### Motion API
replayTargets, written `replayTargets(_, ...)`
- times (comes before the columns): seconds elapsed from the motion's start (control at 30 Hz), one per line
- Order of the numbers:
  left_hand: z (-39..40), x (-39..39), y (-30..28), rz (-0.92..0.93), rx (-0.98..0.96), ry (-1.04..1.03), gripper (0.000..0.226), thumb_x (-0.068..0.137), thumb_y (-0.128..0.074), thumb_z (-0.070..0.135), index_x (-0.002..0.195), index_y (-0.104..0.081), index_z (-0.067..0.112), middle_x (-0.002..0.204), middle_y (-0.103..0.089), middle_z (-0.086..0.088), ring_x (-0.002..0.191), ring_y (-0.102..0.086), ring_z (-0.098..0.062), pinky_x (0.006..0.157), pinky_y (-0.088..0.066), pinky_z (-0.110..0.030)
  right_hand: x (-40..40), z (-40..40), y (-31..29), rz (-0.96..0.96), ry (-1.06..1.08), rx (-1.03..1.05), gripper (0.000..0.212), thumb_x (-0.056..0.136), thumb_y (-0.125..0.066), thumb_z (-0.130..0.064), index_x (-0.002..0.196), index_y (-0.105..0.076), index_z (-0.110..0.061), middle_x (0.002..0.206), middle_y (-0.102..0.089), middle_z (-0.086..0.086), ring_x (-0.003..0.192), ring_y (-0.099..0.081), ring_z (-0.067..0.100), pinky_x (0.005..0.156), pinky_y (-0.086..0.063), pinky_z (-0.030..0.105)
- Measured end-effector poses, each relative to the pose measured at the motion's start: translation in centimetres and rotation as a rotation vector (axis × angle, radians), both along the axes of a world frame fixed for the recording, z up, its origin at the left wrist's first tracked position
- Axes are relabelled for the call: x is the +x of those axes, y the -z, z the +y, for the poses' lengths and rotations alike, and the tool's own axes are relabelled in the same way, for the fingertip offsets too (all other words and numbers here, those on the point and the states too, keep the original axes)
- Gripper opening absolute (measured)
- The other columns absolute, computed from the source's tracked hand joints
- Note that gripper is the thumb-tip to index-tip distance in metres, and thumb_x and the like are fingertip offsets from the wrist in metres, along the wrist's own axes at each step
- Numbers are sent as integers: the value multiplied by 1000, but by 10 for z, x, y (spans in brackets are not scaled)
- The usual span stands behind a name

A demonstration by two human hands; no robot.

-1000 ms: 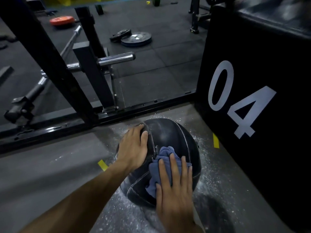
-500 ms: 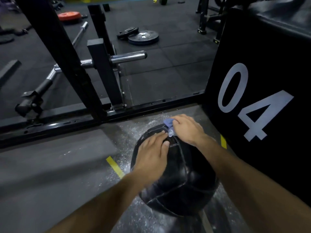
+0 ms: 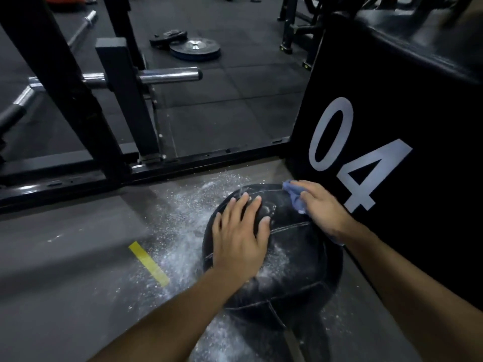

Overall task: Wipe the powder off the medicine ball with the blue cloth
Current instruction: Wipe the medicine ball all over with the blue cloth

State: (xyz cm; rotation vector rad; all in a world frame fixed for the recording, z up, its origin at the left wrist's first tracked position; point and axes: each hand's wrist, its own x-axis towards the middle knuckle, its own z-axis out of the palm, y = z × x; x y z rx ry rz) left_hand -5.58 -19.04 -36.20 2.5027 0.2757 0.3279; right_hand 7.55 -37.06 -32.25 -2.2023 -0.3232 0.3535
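Head view: we see the right hand (image 3: 317, 206) pressing the blue cloth (image 3: 295, 195) against the upper far side of the medicine ball (image 3: 295, 257), fingers bent over the bunched fabric so that only a fold shows past the fingertips and another below the thumb. Just to the left of that grip, the left hand (image 3: 239, 237) lies flat on top of the ball, fingers straight and slightly spread, holding nothing. Below both hands the ball's black leather carries pale streaks of powder (image 3: 271, 267), and the ball sits on the grey floor (image 3: 65, 257). More powder is scattered on the floor left of the ball, near a yellow tape strip (image 3: 149, 263). Right of the cloth hand, close by the ball, stands a black box marked 04 (image 3: 392, 126). Beyond the hands runs a black rack frame (image 3: 183, 163).
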Motion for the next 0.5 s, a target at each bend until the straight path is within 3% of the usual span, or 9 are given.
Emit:
replayTargets(0.17,19,0,4,35,-18,1,69,100,-11,64,160,-33,38,171,-24,13,158,-17,-13,127,-20,-48,-71,16,13,-502,-78,-280,60,103,-26,-36,158,-48,-29,168,-39,-7,160,-27,19,132,-19,45)
replayTargets(0.27,26,-2,5,43,-47,16,72,99,-8,65,161,-31,39,172,-21,14,159,-15,-12,128,-18,-46,-136,16,25,-669,-105,-326,59,106,-36,-38,164,-39,-27,176,-21,-3,165,-11,28,132,-12,52)
replayTargets(0.33,32,-1,5,51,-86,22,72,98,-7,67,161,-31,40,171,-21,15,158,-17,-12,127,-19,-48,-171,16,40,-786,-191,-411,61,105,-41,-38,164,-39,-25,177,-19,2,164,-11,35,129,-14,61)
replayTargets(0.4,37,2,7,51,-118,37,70,98,-8,68,160,-30,43,170,-22,17,158,-17,-10,127,-20,-48,-181,17,50,-833,-256,-504,62,105,-42,-39,165,-38,-24,177,-19,5,163,-13,39,125,-19,65)
replayTargets(0.5,43,0,10,82,-146,61,68,100,-8,67,160,-29,45,170,-19,20,158,-14,-7,128,-16,-46,-161,31,38,-752,-219,-545,64,105,-38,-38,167,-32,-26,177,-18,5,164,-11,38,128,-17,64)
